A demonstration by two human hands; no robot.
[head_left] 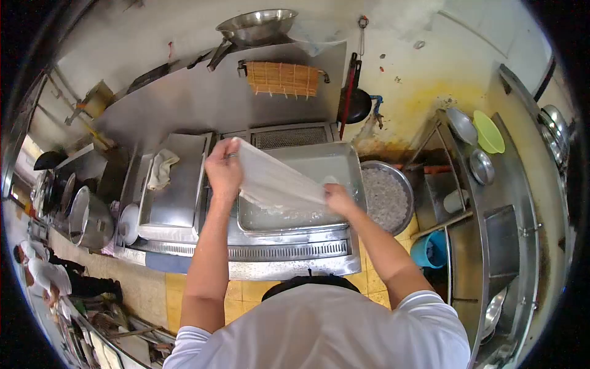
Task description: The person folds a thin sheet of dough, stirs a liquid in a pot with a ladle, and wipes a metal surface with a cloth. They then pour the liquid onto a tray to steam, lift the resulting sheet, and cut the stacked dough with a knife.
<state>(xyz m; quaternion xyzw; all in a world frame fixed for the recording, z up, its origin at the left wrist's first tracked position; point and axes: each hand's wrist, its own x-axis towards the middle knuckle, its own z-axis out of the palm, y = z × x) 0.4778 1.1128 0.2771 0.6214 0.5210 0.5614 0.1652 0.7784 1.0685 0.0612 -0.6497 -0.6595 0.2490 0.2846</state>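
Note:
A thin, wet white cloth [276, 176] hangs stretched at a slant between my two hands. My left hand [224, 169] is closed on its upper left end, raised higher than the other. My right hand [338, 198] grips the lower right end, near the right side of a large rectangular metal tray [301, 231]. Cloudy water with bubbles [289, 216] fills the tray beneath the cloth. The cloth hides part of the tray's left side and middle.
A round metal basin [387, 197] of pale, lumpy contents stands right of the tray. Left is a flat steel lid [175, 181] with a folded towel [163, 168]. A blue bucket [429, 249] and steel shelving [510, 246] are at right. A person [55, 273] bends at far left.

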